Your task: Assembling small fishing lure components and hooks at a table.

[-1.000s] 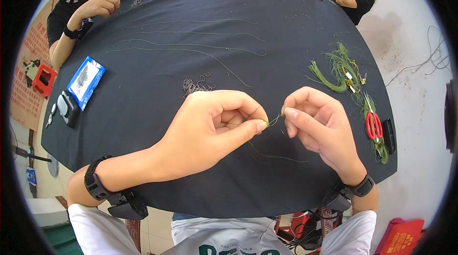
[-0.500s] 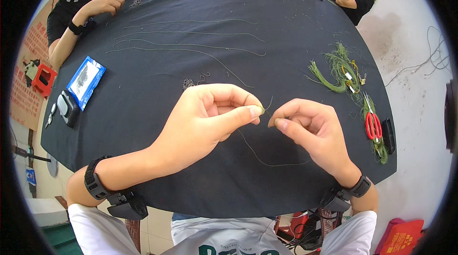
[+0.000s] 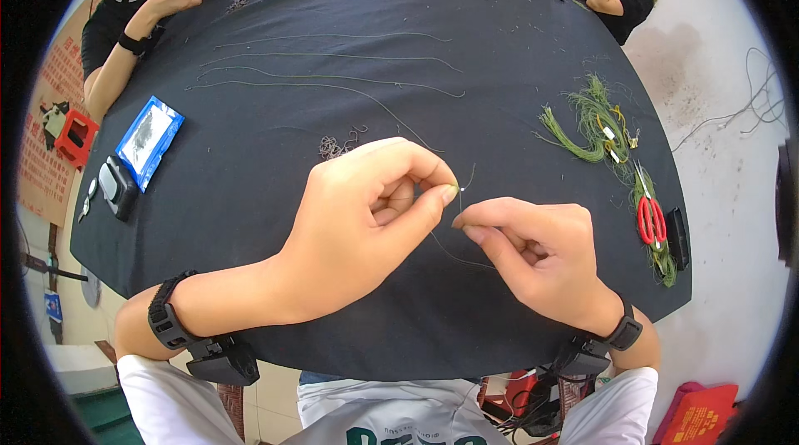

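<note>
Thread passes between our left hand and our right hand; we pinch it with fingers narrow on both sides, above the black surface. Beyond, we see a dark tangled pile; rightward, red-handled scissors.

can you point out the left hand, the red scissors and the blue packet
left hand (image 3: 345, 224): head view, on the back of the hand
red scissors (image 3: 652, 218): head view, on the handles
blue packet (image 3: 148, 135): head view, on its pale front panel

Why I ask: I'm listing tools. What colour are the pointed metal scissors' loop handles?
The loop handles are red, showing best in the head view.
</note>
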Demonstrator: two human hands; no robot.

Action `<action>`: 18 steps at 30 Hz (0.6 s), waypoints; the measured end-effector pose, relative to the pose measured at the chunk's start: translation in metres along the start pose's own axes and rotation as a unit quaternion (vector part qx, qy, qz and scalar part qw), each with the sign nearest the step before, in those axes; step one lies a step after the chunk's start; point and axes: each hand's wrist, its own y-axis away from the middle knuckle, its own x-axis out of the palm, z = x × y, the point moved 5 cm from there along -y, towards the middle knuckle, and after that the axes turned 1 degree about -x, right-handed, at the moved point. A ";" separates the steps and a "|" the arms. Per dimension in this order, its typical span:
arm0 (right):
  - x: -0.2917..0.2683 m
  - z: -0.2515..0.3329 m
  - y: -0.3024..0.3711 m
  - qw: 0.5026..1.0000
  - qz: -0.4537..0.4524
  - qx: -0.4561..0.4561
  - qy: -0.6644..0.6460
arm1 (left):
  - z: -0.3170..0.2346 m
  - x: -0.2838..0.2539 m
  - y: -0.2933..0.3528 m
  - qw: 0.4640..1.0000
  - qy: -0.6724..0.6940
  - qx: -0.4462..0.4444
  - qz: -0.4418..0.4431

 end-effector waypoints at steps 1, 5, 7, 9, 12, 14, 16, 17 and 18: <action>0.000 0.003 0.000 1.000 0.003 -0.017 0.025 | -0.006 -0.001 0.001 0.996 -0.062 0.058 -0.006; 0.000 0.009 0.001 0.993 -0.017 -0.088 0.081 | -0.021 0.001 0.005 0.958 -0.191 0.211 -0.039; 0.000 0.009 0.002 0.988 -0.028 -0.107 0.105 | -0.024 0.002 0.004 0.949 -0.201 0.239 -0.046; -0.002 0.012 0.004 0.983 -0.040 -0.126 0.130 | -0.025 0.003 0.005 0.939 -0.212 0.267 -0.053; -0.006 0.019 0.005 0.970 -0.065 -0.164 0.166 | -0.026 0.005 0.008 0.925 -0.223 0.302 -0.054; -0.011 0.021 0.006 0.960 -0.112 -0.194 0.170 | -0.029 0.007 0.010 0.913 -0.238 0.327 -0.043; -0.015 0.022 0.006 0.958 -0.110 -0.192 0.181 | -0.028 0.008 0.010 0.904 -0.244 0.349 -0.042; -0.016 0.022 0.006 0.957 -0.108 -0.190 0.190 | -0.029 0.009 0.010 0.893 -0.249 0.371 -0.043; -0.017 0.022 0.006 0.957 -0.108 -0.189 0.192 | -0.029 0.008 0.010 0.893 -0.248 0.372 -0.042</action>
